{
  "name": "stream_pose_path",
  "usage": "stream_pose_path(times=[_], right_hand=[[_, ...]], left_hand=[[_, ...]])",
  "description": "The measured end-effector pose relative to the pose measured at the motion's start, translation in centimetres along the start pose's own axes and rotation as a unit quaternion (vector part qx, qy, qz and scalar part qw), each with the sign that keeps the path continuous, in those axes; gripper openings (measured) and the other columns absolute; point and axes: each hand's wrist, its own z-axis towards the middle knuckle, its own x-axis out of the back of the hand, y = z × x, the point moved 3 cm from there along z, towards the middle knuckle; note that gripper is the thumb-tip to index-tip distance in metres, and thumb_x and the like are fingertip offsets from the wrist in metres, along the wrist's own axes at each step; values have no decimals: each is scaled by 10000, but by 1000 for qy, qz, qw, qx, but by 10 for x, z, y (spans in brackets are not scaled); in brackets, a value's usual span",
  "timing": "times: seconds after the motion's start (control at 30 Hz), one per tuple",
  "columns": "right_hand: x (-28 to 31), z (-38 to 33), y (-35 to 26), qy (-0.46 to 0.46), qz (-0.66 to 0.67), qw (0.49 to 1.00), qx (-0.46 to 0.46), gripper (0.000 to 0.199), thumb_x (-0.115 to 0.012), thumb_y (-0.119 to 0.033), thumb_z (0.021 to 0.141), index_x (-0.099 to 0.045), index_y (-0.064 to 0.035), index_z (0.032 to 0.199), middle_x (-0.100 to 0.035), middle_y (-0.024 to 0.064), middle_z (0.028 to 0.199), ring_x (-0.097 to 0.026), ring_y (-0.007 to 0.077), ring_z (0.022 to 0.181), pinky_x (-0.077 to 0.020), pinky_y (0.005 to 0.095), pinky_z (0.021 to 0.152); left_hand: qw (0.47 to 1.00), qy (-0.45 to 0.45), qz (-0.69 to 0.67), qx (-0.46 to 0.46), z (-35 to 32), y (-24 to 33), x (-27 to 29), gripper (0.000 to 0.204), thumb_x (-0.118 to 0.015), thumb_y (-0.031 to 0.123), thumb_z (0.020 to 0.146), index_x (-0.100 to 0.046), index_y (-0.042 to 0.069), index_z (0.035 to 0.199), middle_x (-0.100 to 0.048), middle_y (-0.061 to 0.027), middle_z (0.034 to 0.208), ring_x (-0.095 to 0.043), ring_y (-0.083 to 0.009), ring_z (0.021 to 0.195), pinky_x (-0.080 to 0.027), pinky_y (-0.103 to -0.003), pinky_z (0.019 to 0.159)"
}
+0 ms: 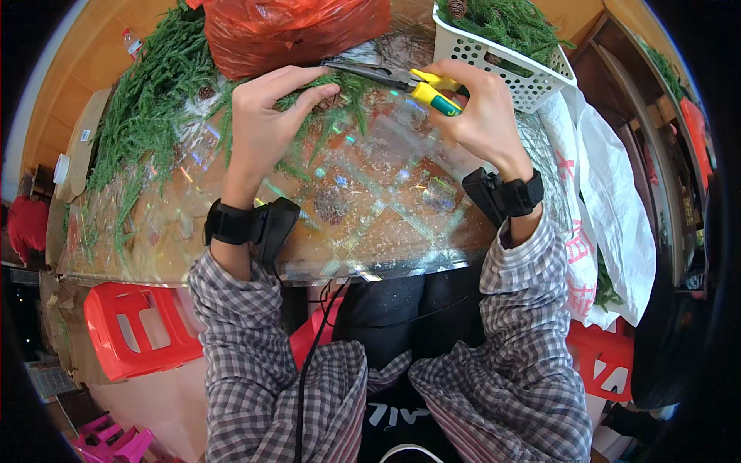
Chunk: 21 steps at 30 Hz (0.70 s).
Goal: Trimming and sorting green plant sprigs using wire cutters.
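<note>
My right hand is closed around the yellow and green handles of a pair of long-nose pliers. Their dark jaws point left, and the tip reaches the index fingertip of my left hand. The thumb and index finger of that left hand are bent toward each other around a green artificial pine sprig. Its needles show between and beyond the fingertips, while my other left fingers are mostly hidden. Whatever sits in the jaws is too small to make out.
Pine garland is heaped on the left of the glass-topped table. A red plastic bag sits at the back. To the right stands a white basket of greenery and cones, above a white sack. Red stools flank my legs.
</note>
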Motion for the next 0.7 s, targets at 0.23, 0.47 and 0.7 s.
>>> stream_pose_path(times=[0.23,0.47,0.7], right_hand=[[-4,-1,2,-7,-28,999,-32,379,-635,-126,585,-620,-65,959,-631,107,783,-568,252,625,-455,286,615],[1,2,-2,77,-37,996,-15,377,-639,-105,599,-616,-47,970,-633,113,840,-590,254,684,-465,296,653],[5,0,1,103,-28,994,4,347,-644,-105,605,-625,-54,948,-626,103,836,-588,256,695,-462,308,637]], left_hand=[[967,27,207,-149,-1,6,0,148,-693,87,699,-665,37,836,-647,-87,783,-610,-220,688,-470,-281,609],[989,63,125,-52,-3,0,-7,212,-704,102,702,-658,63,906,-652,-88,802,-620,-199,694,-474,-282,611],[990,104,97,-26,-2,0,-3,273,-707,103,718,-631,77,979,-653,-90,825,-633,-165,710,-472,-263,606]])
